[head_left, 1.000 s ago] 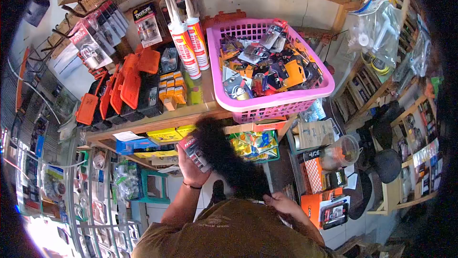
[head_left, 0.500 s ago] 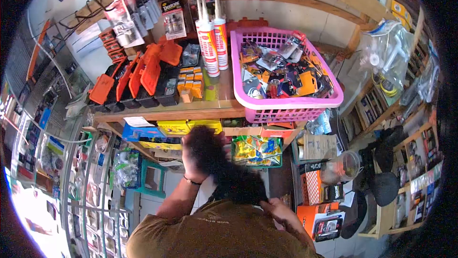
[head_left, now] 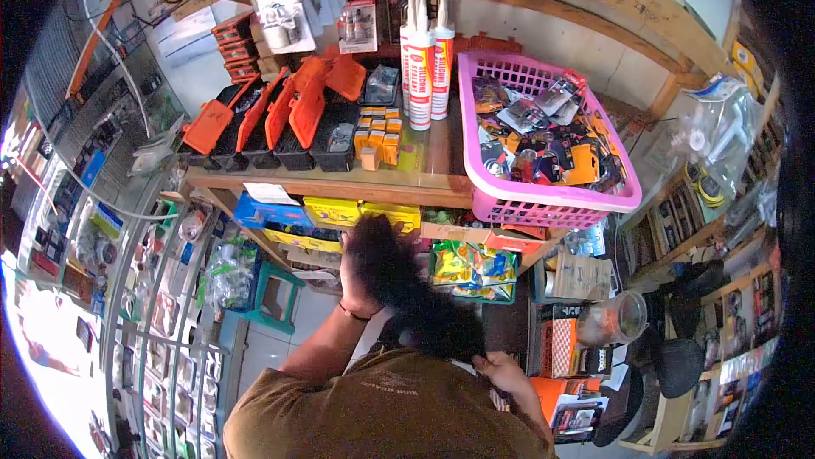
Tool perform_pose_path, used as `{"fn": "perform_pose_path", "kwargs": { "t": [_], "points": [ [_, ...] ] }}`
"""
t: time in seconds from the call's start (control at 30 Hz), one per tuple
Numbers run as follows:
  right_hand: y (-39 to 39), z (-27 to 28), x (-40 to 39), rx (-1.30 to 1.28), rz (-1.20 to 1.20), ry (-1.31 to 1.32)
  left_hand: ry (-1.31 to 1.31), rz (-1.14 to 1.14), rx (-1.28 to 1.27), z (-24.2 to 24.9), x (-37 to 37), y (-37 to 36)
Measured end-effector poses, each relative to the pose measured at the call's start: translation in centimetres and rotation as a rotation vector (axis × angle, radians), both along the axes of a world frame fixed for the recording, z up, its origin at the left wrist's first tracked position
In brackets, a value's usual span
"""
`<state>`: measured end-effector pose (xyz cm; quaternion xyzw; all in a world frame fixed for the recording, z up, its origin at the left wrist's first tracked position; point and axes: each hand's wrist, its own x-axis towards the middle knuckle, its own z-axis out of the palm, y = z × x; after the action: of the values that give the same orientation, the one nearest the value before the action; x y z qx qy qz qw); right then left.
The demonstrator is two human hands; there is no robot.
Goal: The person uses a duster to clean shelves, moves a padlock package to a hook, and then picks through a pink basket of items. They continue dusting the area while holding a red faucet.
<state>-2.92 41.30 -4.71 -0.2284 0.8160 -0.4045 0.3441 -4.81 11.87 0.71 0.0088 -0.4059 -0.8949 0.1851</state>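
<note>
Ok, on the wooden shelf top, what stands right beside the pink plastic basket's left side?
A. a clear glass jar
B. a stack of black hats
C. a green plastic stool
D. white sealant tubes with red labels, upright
D: the white sealant tubes with red labels stand upright on the wooden shelf top, just left of the pink plastic basket full of packaged goods.

left hand (head_left: 355, 289) raised, right hand (head_left: 503, 371) low

L hand (head_left: 355, 289) mostly behind dark hair, grip unclear, R hand (head_left: 503, 371) partly hidden
</note>
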Motion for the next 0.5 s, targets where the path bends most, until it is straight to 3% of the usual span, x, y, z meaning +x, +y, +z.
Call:
{"fn": "perform_pose_path", "kwargs": {
  "t": [0.03, 0.07, 0.13, 0.23, 0.3, 0.33, 0.37, 0.4, 0.43, 0.47, 0.5],
  "points": [
    [0.1, -0.3, 0.1, 0.011, -0.117, -0.075, 0.010, -0.171, 0.547, 0.6, 1.6, 0.3],
    [0.2, 0.0, 0.1, 0.020, -0.116, -0.077, 0.005, -0.181, 0.536, 0.7, 1.8, 0.5],
    [0.0, 1.2, -0.2, 0.068, 0.190, -0.081, -0.002, -0.198, 0.521, 0.1, 1.7, 0.3],
    [0.3, 2.2, 0.0, -0.076, -0.028, -0.157, 0.001, -0.361, 0.327, -0.7, 1.4, -0.2],
    [1.2, -0.8, 0.0, -0.051, -0.151, -0.259, -0.069, -0.154, 0.458, 1.1, 2.2, 0.7],
    [1.0, -0.8, -0.1, 0.033, -0.125, -0.157, 0.276, -0.434, 0.571, -2.8, 1.6, -1.0],
    [0.5, -0.6, -0.2, 0.113, -0.098, -0.051, 0.275, -0.431, 0.574, -2.7, 1.6, -0.8],
    [-0.4, 2.0, -0.2, 0.090, 0.092, 0.001, 0.270, -0.367, 0.448, -2.0, 1.5, -0.3],
    [-0.6, 1.4, 0.1, 0.091, 0.092, 0.003, 0.265, -0.306, 0.322, -1.2, 1.5, 0.2],
    [-0.6, 0.4, 0.5, -0.024, 0.101, -0.023, -0.075, -0.128, 0.002, 0.2, 1.9, 1.0],
    [-0.8, 0.1, 0.7, -0.137, 0.110, -0.048, 0.145, -0.467, 0.547, -1.6, -0.7, -0.4]
  ]
}}
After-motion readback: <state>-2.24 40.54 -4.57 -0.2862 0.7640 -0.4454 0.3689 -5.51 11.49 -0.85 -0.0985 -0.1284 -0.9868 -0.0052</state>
